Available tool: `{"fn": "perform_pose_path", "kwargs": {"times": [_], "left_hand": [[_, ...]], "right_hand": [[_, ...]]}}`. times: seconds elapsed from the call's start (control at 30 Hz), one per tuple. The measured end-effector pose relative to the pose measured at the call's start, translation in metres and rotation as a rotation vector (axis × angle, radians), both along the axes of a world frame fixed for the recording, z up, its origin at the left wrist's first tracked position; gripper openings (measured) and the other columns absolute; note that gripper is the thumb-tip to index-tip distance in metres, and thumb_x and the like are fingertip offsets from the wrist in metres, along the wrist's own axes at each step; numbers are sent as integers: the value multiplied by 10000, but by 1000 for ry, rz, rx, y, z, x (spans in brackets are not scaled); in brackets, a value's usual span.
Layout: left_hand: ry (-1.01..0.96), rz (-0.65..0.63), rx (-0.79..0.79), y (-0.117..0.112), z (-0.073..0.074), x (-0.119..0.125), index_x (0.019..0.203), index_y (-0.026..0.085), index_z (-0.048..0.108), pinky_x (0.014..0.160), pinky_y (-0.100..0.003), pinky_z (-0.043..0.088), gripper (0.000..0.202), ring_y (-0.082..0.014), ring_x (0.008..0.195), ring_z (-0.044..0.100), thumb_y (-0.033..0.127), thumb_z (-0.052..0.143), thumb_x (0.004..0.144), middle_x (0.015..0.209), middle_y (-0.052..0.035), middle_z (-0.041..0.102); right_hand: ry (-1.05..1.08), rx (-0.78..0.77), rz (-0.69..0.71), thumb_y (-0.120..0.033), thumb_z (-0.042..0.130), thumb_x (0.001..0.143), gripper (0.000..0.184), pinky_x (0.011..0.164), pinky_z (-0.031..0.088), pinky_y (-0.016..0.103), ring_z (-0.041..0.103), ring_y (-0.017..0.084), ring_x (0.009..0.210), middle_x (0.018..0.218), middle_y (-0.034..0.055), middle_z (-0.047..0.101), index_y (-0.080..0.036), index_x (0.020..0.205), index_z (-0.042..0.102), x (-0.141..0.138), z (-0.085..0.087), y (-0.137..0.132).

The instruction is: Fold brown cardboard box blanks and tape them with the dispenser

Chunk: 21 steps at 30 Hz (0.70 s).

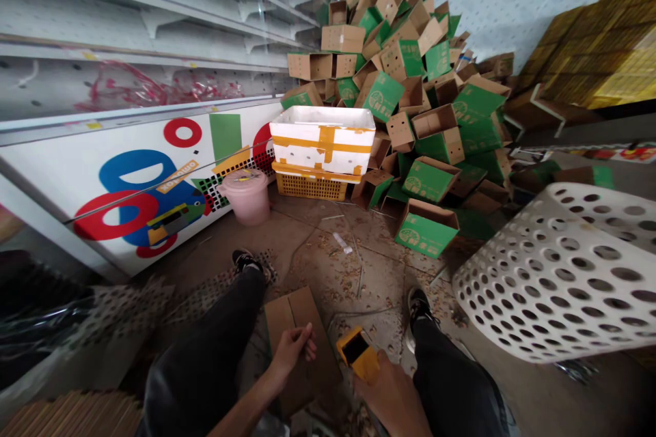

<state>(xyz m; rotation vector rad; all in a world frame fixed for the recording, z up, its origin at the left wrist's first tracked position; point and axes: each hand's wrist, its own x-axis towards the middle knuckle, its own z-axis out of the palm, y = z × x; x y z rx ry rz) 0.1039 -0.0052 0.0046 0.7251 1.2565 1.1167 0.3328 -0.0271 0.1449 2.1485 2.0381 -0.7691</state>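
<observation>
My left hand (292, 354) hovers over a folded flat cardboard box (296, 308) on the floor between my feet. Its fingers are loosely curled and a little apart, with nothing visible in them. In my right hand (390, 389) is an orange-yellow boxy tool (359, 354) with a dark rectangular opening at its far end. My fingers wrap round its near end, so its handle is hidden and its exact kind does not show. The tool is just right of the cardboard, beside my right leg.
A heap of green-and-brown cardboard boxes (428, 177) rises ahead. White foam boxes (302, 143) sit on a yellow crate (310, 186), beside a pink lidded bucket (249, 198). A white perforated basket (553, 280) stands right. Shelving (143, 13) lines the left; stacked cardboard (76, 416) lies lower left.
</observation>
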Motion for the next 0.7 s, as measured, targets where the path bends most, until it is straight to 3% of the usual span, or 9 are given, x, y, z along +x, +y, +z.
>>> {"fn": "perform_pose_path", "kwargs": {"times": [0.07,0.23,0.43,0.53,0.63,0.7], "left_hand": [[-17,-4,-19,0,3,2,719,148,656,523,-276,443,796,-169,489,627,926,692,553,562,-47,667],[-97,-6,-43,-1,6,2,753,129,693,670,-297,527,765,-203,674,717,865,762,555,739,-113,762],[-69,-57,4,-1,6,1,754,137,678,502,-242,410,730,-144,504,622,860,704,656,610,-42,685],[-100,-13,-10,-1,8,1,782,148,685,546,-266,458,711,-176,581,662,841,729,630,684,-67,722],[-208,61,-29,-2,4,-1,840,159,723,673,-311,527,587,-234,773,726,674,837,583,845,-99,775],[-253,56,11,-2,-1,-3,831,160,746,733,-322,535,446,-236,808,730,502,869,572,861,-97,783]], "right_hand": [[-2,-5,1,-484,622,870,515,836,515,372,733,350,1066,1087,179,767,-131,1244,615,0,0,0],[-6,-15,6,-471,617,873,504,851,517,395,728,367,1072,1093,185,765,-120,1236,613,-1,2,0],[-18,-21,11,-482,613,867,490,823,516,372,735,351,1059,1092,183,766,-136,1214,617,-2,2,1],[-10,-12,12,-465,607,864,472,809,515,377,740,354,1039,1066,180,771,-137,1204,617,-1,1,0],[-6,-3,22,-464,603,862,457,799,515,370,742,349,1032,1052,172,774,-145,1188,623,0,0,0],[-12,0,23,-463,606,864,461,810,514,366,741,347,1045,1056,174,773,-143,1194,625,0,0,-1]]}}
